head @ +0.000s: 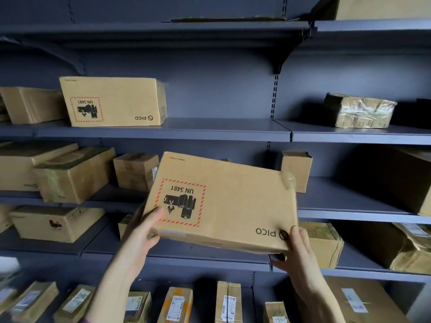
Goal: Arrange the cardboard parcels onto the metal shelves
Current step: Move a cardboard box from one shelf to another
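left hand [142, 231] and right hand [297, 250] each grip a bottom corner of the parcel [233, 201], long axis left-right, dipping rightwards, print upside down

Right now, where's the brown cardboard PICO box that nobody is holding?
Head view, upper left: the PICO box stands on a grey metal shelf, right of a plain cardboard parcel.

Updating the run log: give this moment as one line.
held: PICO box, tilted, not shelved | left hand: grips lower-left corner | right hand: grips lower-right corner
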Available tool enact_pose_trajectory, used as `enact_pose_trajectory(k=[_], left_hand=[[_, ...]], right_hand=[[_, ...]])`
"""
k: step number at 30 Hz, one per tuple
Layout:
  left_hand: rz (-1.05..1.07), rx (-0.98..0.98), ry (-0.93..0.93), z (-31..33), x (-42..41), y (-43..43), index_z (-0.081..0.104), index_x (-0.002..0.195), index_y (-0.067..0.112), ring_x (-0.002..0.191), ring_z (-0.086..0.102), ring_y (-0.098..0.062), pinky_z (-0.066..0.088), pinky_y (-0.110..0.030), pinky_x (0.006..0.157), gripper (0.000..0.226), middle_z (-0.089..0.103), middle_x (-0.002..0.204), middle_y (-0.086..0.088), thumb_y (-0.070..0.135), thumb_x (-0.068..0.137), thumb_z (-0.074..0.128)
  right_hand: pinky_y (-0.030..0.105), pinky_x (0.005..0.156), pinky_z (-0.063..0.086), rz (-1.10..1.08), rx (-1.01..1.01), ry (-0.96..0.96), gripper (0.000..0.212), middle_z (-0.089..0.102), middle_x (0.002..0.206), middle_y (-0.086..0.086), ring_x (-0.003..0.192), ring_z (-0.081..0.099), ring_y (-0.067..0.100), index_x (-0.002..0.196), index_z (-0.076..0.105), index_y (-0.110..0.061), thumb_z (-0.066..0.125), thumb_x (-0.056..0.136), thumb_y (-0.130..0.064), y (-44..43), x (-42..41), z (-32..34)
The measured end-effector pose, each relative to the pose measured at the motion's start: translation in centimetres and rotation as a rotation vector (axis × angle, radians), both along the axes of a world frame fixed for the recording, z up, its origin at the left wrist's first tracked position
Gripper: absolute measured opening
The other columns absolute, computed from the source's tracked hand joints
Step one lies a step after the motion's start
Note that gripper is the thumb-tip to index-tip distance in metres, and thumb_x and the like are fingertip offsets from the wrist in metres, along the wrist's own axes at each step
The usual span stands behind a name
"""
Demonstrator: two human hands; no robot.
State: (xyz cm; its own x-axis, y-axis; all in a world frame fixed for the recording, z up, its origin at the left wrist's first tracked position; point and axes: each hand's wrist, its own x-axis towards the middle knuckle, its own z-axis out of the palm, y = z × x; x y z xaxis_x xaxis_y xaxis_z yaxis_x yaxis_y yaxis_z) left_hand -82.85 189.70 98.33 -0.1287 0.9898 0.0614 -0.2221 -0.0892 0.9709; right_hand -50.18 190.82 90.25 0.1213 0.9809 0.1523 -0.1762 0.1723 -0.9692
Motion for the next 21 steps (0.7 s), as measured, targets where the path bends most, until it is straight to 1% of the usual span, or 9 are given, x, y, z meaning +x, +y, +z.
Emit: enact_pose_trajectory(k=[2,5,9,12,14,17,19,20,21], left_hand=[[-0.072,0.022,-0.021,-1.0,-1.1,-0.3,0.057,0.128,0.035,0.12,0.059,-0.021,0.032,-0.053,0.109,0.056,0.067,0.124,0.001,0.033,0.074,0.071],[-0.126,-0.009,-0.018,-2.7,-2.7,-0.5,0.058,0.125,0.039,0.118,0.061,-0.025,0.037,-0.055,0.105,0.05,0.066,0.126,0.002,0.016,0.081,0.064],[-0.144,-0.041,0.012,-4.2,-3.2,-0.1,0.057,0.12,0.039,0.106,0.068,-0.023,0.051,-0.048,0.087,0.065,0.069,0.121,-0.002,-0.012,0.08,0.054],[-0.111,-0.029,0.016,-4.9,-3.1,0.3,0.054,0.12,0.037,0.107,0.067,-0.023,0.052,-0.046,0.087,0.068,0.069,0.12,-0.004,-0.02,0.083,0.048],[-0.093,-0.024,0.005,-5.4,-3.1,0.4,0.053,0.12,0.036,0.111,0.065,-0.024,0.05,-0.046,0.09,0.066,0.069,0.12,-0.003,-0.019,0.085,0.048],[-0.062,-0.013,-0.024,-6.0,-3.2,0.8,0.055,0.121,0.038,0.111,0.065,-0.02,0.049,-0.044,0.091,0.06,0.068,0.122,0.001,-0.011,0.088,0.049],[-0.017,0.001,-0.056,-6.0,-3.3,1.6,0.054,0.129,0.037,0.116,0.062,-0.02,0.045,-0.048,0.098,0.056,0.065,0.126,0.004,-0.005,0.093,0.046],[0.018,0.001,-0.075,-5.9,-3.4,2.2,0.051,0.135,0.037,0.119,0.059,-0.021,0.043,-0.051,0.101,0.056,0.063,0.129,0.005,-0.003,0.095,0.044],[0.056,-0.006,-0.092,-5.8,-3.5,2.9,0.046,0.139,0.036,0.122,0.056,-0.021,0.042,-0.052,0.102,0.056,0.061,0.131,0.005,-0.001,0.097,0.041]], right_hand=[[0.042,0.079,0.057,0.056,0.036,0.016,0.053,0.072,0.107,0.004,0.099,0.068,0.021,0.098,0.058,-0.03,0.081,0.063,-0.063,-0.3,0.5,-0.6],[0.034,0.073,0.058,0.169,0.078,0.043,0.055,0.07,0.107,0.02,0.096,0.069,0.031,0.097,0.057,-0.023,0.094,0.058,-0.036,-0.3,1.2,-1.8],[0.035,0.064,0.057,0.097,0.113,0.096,0.054,0.069,0.106,0.016,0.089,0.068,0.02,0.095,0.055,-0.026,0.085,0.055,-0.008,0.5,0.7,-3.6],[0.031,0.064,0.057,0.069,0.167,0.114,0.056,0.068,0.105,0.011,0.089,0.067,0.015,0.1,0.056,-0.027,0.083,0.059,-0.002,0.9,0.4,-4.2],[0.028,0.063,0.057,0.047,0.168,0.116,0.052,0.066,0.105,0.011,0.088,0.067,0.014,0.103,0.056,-0.028,0.071,0.066,0.005,0.9,0.3,-4.2],[0.029,0.067,0.057,0.016,0.172,0.079,0.051,0.067,0.113,0.013,0.094,0.068,0.016,0.109,0.058,-0.03,0.072,0.069,0.0,0.2,-0.3,-3.3],[0.036,0.079,0.056,-0.004,0.204,0.023,0.058,0.067,0.122,0.007,0.11,0.065,0.022,0.117,0.059,-0.034,0.085,0.068,-0.018,-0.5,-1.4,-1.8],[0.039,0.087,0.055,-0.017,0.227,-0.005,0.066,0.063,0.13,0.003,0.119,0.061,0.022,0.124,0.057,-0.035,0.089,0.066,-0.03,-0.9,-2.1,-0.9],[0.038,0.096,0.053,-0.031,0.261,-0.044,0.074,0.057,0.139,-0.003,0.128,0.054,0.018,0.13,0.054,-0.037,0.089,0.064,-0.041,-1.1,-3.0,0.0]])
